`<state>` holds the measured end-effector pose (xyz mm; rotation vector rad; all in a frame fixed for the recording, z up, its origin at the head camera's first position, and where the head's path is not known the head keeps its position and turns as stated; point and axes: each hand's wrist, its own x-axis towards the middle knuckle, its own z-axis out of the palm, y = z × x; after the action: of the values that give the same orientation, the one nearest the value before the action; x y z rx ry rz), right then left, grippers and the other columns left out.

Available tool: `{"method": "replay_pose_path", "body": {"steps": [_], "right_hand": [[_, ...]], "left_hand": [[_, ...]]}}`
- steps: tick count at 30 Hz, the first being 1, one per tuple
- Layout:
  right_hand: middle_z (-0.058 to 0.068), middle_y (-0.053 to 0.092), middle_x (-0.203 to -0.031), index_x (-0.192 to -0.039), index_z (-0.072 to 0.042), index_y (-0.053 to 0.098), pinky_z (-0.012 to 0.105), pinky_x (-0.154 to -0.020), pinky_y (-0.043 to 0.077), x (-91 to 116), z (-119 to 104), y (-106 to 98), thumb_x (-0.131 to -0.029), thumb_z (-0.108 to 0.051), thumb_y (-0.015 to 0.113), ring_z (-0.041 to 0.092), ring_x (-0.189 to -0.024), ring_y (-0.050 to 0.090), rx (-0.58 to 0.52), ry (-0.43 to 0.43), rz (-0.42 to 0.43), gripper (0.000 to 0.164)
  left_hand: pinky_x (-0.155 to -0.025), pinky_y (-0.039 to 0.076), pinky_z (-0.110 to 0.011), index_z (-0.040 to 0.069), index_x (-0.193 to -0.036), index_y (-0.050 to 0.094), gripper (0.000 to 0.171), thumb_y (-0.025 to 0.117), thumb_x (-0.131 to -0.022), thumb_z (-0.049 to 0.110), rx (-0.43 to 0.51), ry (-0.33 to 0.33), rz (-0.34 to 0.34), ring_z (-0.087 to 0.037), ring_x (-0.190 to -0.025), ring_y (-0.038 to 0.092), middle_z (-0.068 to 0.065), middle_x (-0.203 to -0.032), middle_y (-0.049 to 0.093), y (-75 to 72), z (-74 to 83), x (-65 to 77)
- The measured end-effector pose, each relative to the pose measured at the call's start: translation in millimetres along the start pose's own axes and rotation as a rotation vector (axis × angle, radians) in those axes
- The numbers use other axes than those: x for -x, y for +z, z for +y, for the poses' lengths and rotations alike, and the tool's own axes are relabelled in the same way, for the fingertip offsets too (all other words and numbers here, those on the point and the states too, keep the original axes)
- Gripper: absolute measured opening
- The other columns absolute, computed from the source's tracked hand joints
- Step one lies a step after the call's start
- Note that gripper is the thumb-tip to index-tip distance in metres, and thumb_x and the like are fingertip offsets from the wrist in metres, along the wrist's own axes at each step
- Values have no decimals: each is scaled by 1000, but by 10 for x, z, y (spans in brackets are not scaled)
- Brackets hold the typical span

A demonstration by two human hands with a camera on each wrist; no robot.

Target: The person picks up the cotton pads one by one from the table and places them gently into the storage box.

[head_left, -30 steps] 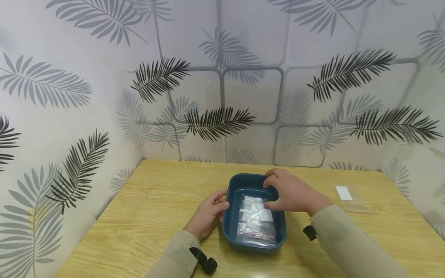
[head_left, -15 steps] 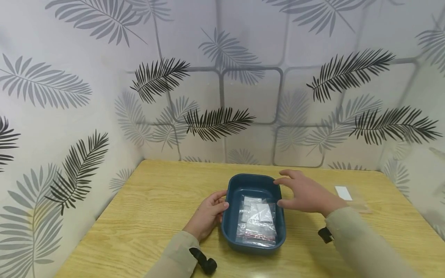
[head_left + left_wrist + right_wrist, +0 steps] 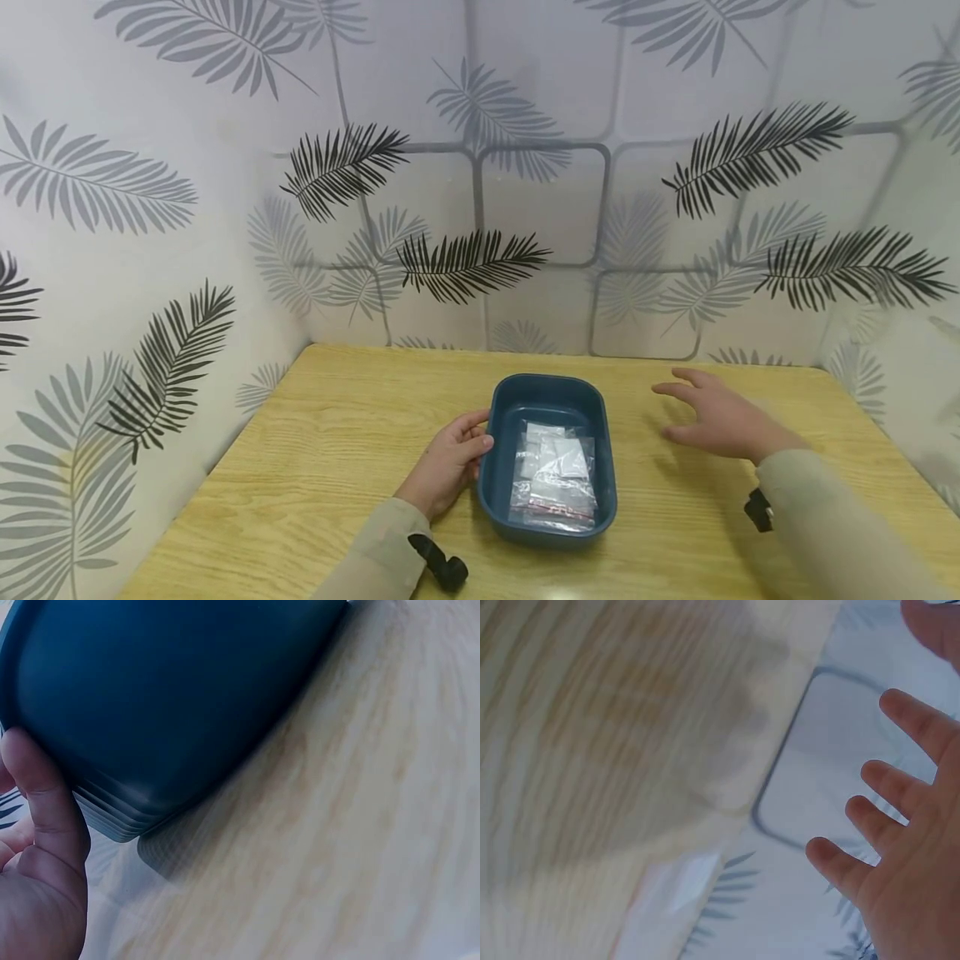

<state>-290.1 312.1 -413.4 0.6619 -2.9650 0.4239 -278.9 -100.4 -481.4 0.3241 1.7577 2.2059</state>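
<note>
A dark blue plastic bin [image 3: 491, 500] stands on the wooden table, with several clear zip-lock bags [image 3: 553, 487] lying flat in it. Small white pieces show inside these bags. At the bin's left side, my left hand [image 3: 448, 460] holds the wall, thumb at the rim and fingers curled beside it. The left wrist view shows the thumb [image 3: 49, 802] against the blue wall. To the right of the bin, my right hand [image 3: 723, 417] hovers over the table, fingers spread and nothing in them. Another clear bag [image 3: 667, 892] with a white piece lies beyond it, hidden behind the hand in the head view.
The wooden table [image 3: 375, 400] reaches back to a wall [image 3: 540, 292] with a leaf pattern. A second patterned wall [image 3: 97, 275] rises along the left edge. Black straps [image 3: 438, 565] sit on both wrists.
My right hand has moved out of the bin, over its right rim and away to the right, now covering the loose bag there. The left hand and the bin have stayed put.
</note>
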Motion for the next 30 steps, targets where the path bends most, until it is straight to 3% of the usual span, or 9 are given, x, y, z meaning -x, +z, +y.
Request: {"method": "replay_pose_path", "body": {"steps": [8, 14, 23, 30], "right_hand": [[42, 34, -145, -143, 0, 53, 77, -97, 31, 195, 643, 84, -87, -43, 76, 65, -126, 34, 22, 114, -15, 74], [48, 37, -137, -141, 7, 50, 77, -95, 32, 335, 982, 161, -89, -44, 73, 65, -123, 36, 45, 183, -34, 76], [51, 36, -135, -142, 10, 45, 79, -94, 30, 433, 1206, 122, -88, -52, 72, 67, -122, 35, 96, 240, -84, 87], [53, 34, -135, -143, 10, 41, 80, -90, 32, 406, 1177, 43, -85, -52, 73, 69, -121, 35, 83, 256, -147, 92]], "left_hand": [[-58, 47, -23, 1, -151, 43, 51, 57, -102, 4, 0, 1, -10, -14, -72, 54, -10, -104, 54, -33, -44, 24], [-59, 47, -23, 2, -150, 45, 50, 57, -102, 5, -4, 8, -9, -14, -73, 54, -10, -104, 54, -52, -59, 31], [-59, 47, -23, 0, -152, 40, 53, 58, -102, 5, 18, 8, -17, -14, -74, 54, -11, -107, 55, -54, -59, 31], [-59, 47, -23, 0, -152, 40, 53, 57, -102, 5, 16, 11, -19, -14, -73, 54, -11, -107, 54, -37, -10, 10]]}}
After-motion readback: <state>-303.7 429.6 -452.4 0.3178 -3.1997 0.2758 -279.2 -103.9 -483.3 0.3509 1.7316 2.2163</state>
